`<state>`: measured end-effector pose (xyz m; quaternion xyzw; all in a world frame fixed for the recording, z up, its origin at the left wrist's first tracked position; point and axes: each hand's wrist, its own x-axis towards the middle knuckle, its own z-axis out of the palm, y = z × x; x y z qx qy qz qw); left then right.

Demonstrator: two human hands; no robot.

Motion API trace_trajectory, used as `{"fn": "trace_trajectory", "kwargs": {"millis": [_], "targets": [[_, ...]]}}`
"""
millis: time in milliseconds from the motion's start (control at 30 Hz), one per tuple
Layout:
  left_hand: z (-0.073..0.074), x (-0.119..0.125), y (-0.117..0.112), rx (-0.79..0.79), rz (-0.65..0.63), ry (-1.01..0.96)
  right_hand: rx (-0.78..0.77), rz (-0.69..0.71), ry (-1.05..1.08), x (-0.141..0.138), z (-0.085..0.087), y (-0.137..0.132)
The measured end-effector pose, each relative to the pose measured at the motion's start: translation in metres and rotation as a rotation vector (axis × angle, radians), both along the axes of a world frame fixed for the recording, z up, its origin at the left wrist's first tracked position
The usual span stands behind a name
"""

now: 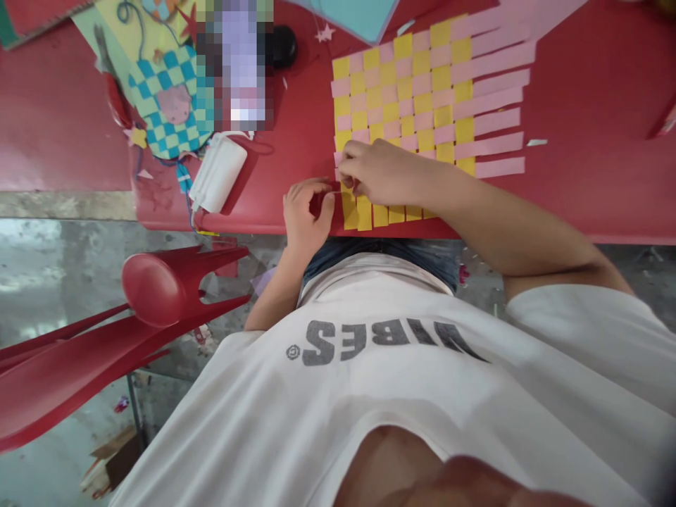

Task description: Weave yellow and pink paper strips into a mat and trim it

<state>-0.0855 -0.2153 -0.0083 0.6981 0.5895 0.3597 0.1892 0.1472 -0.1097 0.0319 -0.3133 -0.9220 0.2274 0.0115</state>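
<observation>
Woven paper mat (391,113), pink and yellow strips, upper centre of the frame, on red table (581,176); right hand (372,170), fingers bent over the mat's lower-left corner; left hand (309,217), curled just beside; whether either grips a strip, cannot tell; white power bank (219,172), upper left

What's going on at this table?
Someone is handling a woven mat of yellow and pink strips on a red table. The right hand is bent over the mat's near left corner, with the left hand just beside that corner. A thin strip seems to run between them, though their grip is unclear. Yellow ends show at the near edge, longer pink ends at the right.
</observation>
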Motion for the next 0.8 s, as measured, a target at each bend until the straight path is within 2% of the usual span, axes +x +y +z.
{"fn": "trace_trajectory", "kwargs": {"millis": [167,300,800], "targets": [[0.002,0.017,0.017,-0.11,0.101,0.213,0.028,-0.021,0.014,-0.001,-0.004,0.001],[0.003,0.028,0.019,-0.108,0.157,0.318,0.016,-0.033,-0.001,-0.002,-0.002,0.0],[0.002,0.042,0.019,-0.182,0.149,0.405,-0.027,-0.037,0.024,0.001,0.007,-0.002]]}}
